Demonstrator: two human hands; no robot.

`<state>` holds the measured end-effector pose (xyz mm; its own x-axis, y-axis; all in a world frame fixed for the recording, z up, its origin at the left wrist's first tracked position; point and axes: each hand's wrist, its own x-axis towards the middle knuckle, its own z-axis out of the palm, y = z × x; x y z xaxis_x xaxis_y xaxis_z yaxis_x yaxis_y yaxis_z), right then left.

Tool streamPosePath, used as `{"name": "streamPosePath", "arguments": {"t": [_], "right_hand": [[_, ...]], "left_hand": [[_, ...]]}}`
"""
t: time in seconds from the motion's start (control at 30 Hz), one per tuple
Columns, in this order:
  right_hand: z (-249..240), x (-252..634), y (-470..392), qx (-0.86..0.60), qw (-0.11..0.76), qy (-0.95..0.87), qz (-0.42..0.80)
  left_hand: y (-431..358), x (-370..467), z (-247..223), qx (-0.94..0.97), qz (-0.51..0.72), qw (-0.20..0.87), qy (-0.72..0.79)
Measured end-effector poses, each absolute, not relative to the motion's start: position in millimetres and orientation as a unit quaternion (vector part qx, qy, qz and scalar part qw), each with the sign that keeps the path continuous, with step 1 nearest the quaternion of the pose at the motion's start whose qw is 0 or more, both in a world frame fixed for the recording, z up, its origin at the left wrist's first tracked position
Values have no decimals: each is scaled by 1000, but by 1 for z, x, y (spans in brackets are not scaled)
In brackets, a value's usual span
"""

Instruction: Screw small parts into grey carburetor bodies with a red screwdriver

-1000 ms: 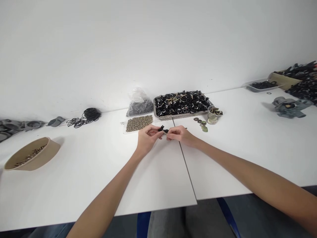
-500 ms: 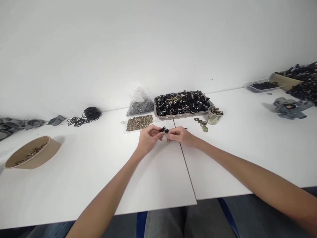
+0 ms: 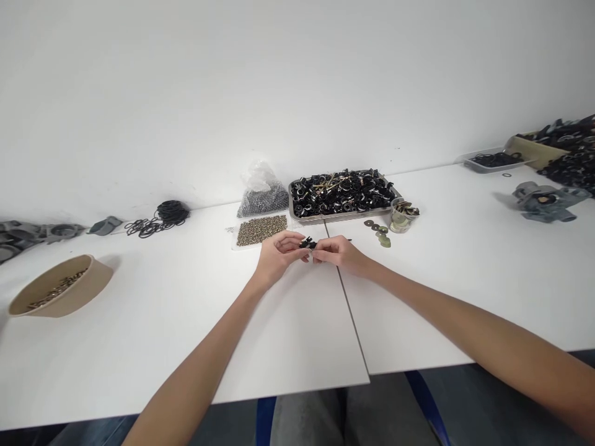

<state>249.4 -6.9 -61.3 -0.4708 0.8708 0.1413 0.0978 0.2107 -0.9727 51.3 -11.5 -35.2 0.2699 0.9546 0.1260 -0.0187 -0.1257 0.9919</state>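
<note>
Near the middle of the white table, my left hand [image 3: 280,253] and my right hand [image 3: 338,253] meet around a small black part [image 3: 308,243]. Fingers of both hands are closed on it, and they hide its lower side. Just behind my left hand lies a flat tray of small brass-coloured pieces [image 3: 261,230]. A metal tray [image 3: 344,217] heaped with black and shiny parts stands behind both hands. To the right of my right hand are several loose discs [image 3: 382,230] and a clear cup [image 3: 403,217] with more discs.
A plastic bag of dark beads [image 3: 263,197] leans by the wall. Black rings [image 3: 170,214] and a tan bowl [image 3: 95,280] are at the left. A grey fitting [image 3: 543,201], a shallow clear box [image 3: 495,162] and piled black parts [image 3: 574,164] are at the right.
The black part has turned slightly between my fingers. Both hands stay in nearly the same place, with small finger movements.
</note>
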Motion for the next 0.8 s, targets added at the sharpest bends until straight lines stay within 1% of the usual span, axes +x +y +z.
{"name": "streamPosePath", "arguments": {"t": [0.13,0.33,0.43,0.8], "right_hand": [[-62,249,-7,-351,374,-680,524],[-60,250,-6,-347,373,-696,507],[-59,251,-5,-346,372,-696,507],[-59,250,-6,-360,365,-692,508]], "left_hand": [[-11,52,-36,599,442,542,391],[-10,49,-34,580,494,510,399],[-11,49,-34,579,502,504,398],[-12,49,-31,580,492,497,418]]}}
